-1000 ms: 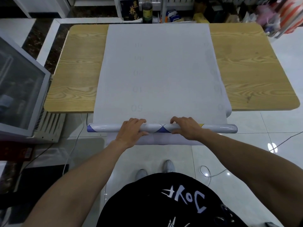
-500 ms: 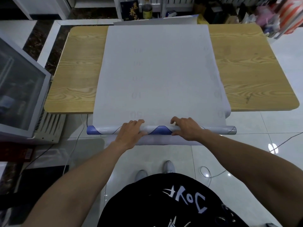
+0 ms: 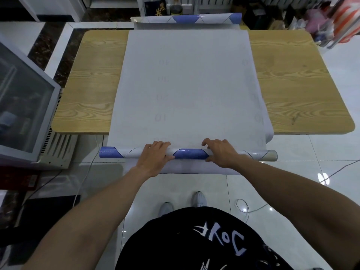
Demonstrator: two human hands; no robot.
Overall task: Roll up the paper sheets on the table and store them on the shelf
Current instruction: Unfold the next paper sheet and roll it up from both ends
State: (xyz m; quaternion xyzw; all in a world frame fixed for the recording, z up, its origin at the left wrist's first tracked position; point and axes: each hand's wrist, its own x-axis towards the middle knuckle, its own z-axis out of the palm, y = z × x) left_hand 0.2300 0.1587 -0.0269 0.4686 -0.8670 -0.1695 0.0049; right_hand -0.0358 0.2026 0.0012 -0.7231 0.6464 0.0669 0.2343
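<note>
A wide white paper sheet with faint numbers lies across the wooden table and hangs over its near edge. Its near end is wound into a roll with blue and white patterning, held in the air just in front of the table. My left hand grips the roll left of centre, fingers curled over its top. My right hand grips it right of centre the same way. The sheet's far end curls up at the table's back edge, showing its blue patterned face. A second white layer hangs below the roll.
A glass-fronted cabinet stands close on the left. Behind the table are a dark box with gold characters and clutter at the far right. Cables lie on the glossy tiled floor near my shoes.
The roll has turned in my hands, bringing a blue patch to the front. The sheet has slid toward me, and its far end now curls up into view at the back edge.
</note>
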